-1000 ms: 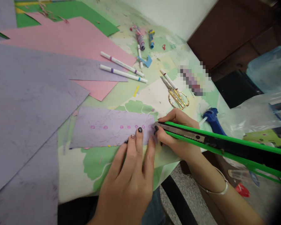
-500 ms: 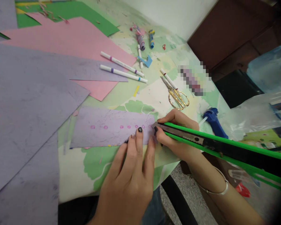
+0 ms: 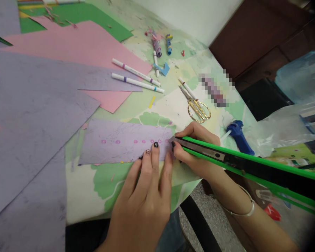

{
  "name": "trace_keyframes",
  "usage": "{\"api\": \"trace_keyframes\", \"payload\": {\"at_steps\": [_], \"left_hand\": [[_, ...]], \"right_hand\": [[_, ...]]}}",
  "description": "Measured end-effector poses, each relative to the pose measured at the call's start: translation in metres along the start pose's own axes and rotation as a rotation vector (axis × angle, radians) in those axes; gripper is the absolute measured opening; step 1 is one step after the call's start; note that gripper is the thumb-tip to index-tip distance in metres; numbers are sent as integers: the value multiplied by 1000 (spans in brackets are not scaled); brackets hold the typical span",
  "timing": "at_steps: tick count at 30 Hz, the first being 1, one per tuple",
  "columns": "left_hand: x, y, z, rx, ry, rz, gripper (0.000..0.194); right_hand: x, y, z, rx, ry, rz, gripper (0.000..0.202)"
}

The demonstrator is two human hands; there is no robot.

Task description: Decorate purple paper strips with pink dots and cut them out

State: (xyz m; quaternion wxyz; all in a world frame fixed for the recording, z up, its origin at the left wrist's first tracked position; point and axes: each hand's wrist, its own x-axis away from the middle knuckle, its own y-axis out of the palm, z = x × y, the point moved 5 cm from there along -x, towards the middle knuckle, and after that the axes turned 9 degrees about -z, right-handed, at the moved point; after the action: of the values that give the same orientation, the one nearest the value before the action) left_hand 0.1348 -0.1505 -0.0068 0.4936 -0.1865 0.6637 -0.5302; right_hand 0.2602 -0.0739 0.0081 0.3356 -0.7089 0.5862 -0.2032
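A strip of purple paper [image 3: 107,152] lies on the table, with a row of small pink-purple circles along its middle. My left hand [image 3: 147,196] rests with its fingers spread and flat on the strip's lower right part. In my right hand [image 3: 196,147] is a green and black utility knife [image 3: 225,159], gripped between thumb and fingers close to the blade. The blade tip touches or nearly touches the strip's right end, at the last circle; whether it has cut through cannot be seen.
Above the strip lie gold-handled scissors [image 3: 196,106], a blue glue gun [image 3: 240,138] and white markers [image 3: 138,82]. Purple sheets [image 3: 36,115], a pink sheet [image 3: 76,45] and a green sheet [image 3: 99,21] cover the left. Small rolled-paper pieces [image 3: 156,45] stand farther back. The table edge runs down the right.
The view has shifted very slightly. Both hands, the knife and the purple strip keep nearly the same places.
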Motion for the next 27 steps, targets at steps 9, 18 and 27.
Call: {"api": "trace_keyframes", "payload": {"at_steps": [9,18,27], "left_hand": [[-1,-1,0,3,3,7,37],[0,0,1,7,1,1,36],[-1,0,-1,23,16,-3,36]], "right_hand": [[-1,-1,-1,-2,4,26,11],[-2,-2,-4,21,-10,33,10],[-1,-1,0,-17,-6,38,12]]}}
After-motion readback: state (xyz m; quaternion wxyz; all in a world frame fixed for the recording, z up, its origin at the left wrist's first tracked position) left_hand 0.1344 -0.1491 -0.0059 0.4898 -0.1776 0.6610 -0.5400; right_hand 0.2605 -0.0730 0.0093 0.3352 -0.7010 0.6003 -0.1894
